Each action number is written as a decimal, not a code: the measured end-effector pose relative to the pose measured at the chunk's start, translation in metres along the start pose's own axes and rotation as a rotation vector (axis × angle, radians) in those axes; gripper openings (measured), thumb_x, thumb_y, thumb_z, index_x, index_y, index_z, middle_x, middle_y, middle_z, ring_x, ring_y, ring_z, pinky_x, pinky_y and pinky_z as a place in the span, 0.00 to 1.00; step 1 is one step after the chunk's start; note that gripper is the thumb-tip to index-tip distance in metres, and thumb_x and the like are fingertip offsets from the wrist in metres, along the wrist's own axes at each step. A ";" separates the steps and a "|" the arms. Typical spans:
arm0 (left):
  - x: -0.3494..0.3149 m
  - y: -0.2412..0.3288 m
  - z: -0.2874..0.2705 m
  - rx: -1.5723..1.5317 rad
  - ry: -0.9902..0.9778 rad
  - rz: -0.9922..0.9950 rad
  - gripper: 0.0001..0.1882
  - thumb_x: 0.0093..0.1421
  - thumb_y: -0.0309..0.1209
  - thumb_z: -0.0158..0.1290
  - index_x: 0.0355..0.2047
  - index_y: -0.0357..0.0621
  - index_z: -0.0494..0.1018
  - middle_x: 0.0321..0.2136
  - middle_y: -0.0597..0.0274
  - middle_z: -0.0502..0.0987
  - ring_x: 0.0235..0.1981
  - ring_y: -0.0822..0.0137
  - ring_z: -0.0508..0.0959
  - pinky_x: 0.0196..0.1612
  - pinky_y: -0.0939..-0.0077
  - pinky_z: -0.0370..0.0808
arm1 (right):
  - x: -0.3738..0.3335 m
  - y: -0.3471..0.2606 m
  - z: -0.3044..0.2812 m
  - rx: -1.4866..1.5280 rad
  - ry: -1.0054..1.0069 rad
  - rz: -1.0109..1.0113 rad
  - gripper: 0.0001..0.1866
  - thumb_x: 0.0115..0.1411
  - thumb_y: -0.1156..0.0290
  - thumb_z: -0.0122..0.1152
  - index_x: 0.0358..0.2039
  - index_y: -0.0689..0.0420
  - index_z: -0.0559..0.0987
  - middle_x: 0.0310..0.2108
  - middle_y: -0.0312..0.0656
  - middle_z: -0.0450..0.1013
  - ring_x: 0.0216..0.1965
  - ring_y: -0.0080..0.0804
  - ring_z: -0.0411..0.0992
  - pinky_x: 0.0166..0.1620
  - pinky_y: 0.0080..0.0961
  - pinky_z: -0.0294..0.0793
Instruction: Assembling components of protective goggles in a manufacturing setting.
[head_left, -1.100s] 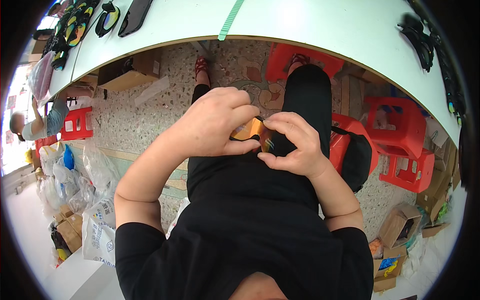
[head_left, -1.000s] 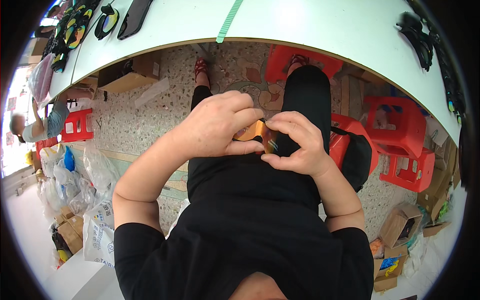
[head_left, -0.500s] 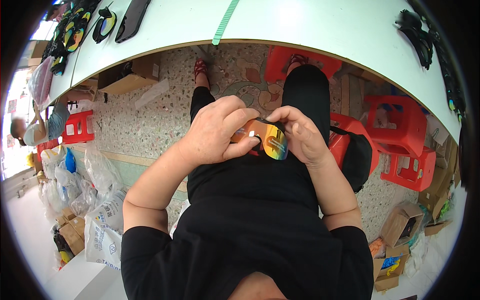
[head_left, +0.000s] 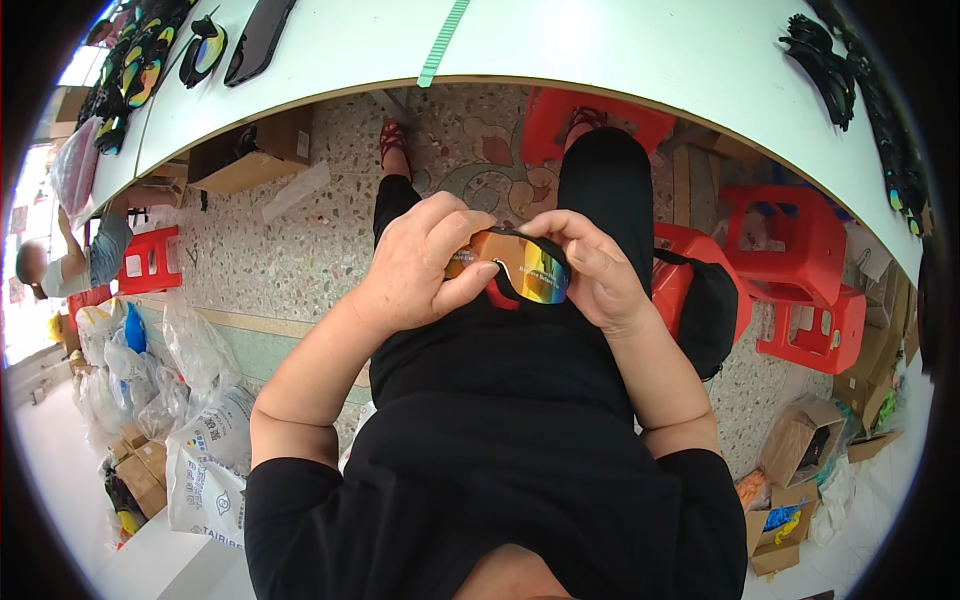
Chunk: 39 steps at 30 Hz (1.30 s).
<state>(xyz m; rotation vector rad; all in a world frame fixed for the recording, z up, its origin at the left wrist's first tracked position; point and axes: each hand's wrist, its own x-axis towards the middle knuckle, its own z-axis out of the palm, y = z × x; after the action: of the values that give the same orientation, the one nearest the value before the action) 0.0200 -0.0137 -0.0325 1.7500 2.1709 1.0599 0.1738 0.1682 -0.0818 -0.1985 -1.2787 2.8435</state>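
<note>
Goggles [head_left: 535,268] with a mirrored orange-to-green lens and a black upper rim, seen in the head view in front of a black shirt [head_left: 500,430], outer face toward the camera, long side roughly level, held up between two bare hands. At one end, left hand [head_left: 412,265], back upward: pinches the lens with thumb across the front and bent index finger at the upper edge, remaining fingers folded close together. At the opposite end, right hand [head_left: 605,280], half turned: touches the upper rim with a fingertip, another digit curled beside the lens; cannot tell what grips behind, hidden from above. Below, black trousers [head_left: 608,185] and speckled floor [head_left: 330,220]. Beyond, a white table [head_left: 600,45] bearing a green strip [head_left: 444,42], a flat black phone-shaped object [head_left: 260,40], another mirrored pair [head_left: 203,52] near it, a heap of similar eyewear [head_left: 140,70] at far left. Under the table, a cardboard box [head_left: 250,160]. To the right, red stools [head_left: 800,285], a black bag [head_left: 708,310] and, lower, an open carton [head_left: 803,445]. To the left, another person [head_left: 75,265] beside a red stool [head_left: 150,262]; nearer, clear plastic bags [head_left: 195,340] and a white printed sack [head_left: 205,475]
</note>
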 end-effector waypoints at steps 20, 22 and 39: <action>-0.021 -0.007 0.026 -0.009 0.157 -0.168 0.14 0.59 0.35 0.53 0.42 0.39 0.72 0.32 0.52 0.72 0.33 0.51 0.75 0.37 0.62 0.74 | -0.028 0.024 0.004 0.301 0.167 -0.076 0.23 0.66 0.64 0.54 0.58 0.62 0.67 0.50 0.46 0.73 0.51 0.34 0.72 0.55 0.35 0.71; -0.022 -0.004 0.033 0.014 0.244 -0.207 0.14 0.59 0.34 0.53 0.42 0.39 0.72 0.32 0.51 0.72 0.32 0.50 0.75 0.36 0.62 0.73 | -0.027 0.025 0.013 0.208 0.197 -0.107 0.25 0.66 0.63 0.54 0.58 0.63 0.66 0.51 0.47 0.72 0.51 0.35 0.72 0.55 0.35 0.72; -0.017 -0.001 0.072 0.383 0.382 -0.236 0.24 0.51 0.38 0.63 0.45 0.37 0.74 0.31 0.55 0.70 0.31 0.56 0.74 0.33 0.66 0.74 | -0.021 0.026 0.017 0.159 0.279 -0.106 0.34 0.65 0.66 0.51 0.68 0.60 0.55 0.61 0.43 0.62 0.61 0.31 0.62 0.63 0.31 0.60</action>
<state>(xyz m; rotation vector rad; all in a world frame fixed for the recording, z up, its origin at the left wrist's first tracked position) 0.0626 0.0013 -0.0909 1.4534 2.8959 1.0391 0.1934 0.1372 -0.0879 -0.4885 -0.9763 2.6914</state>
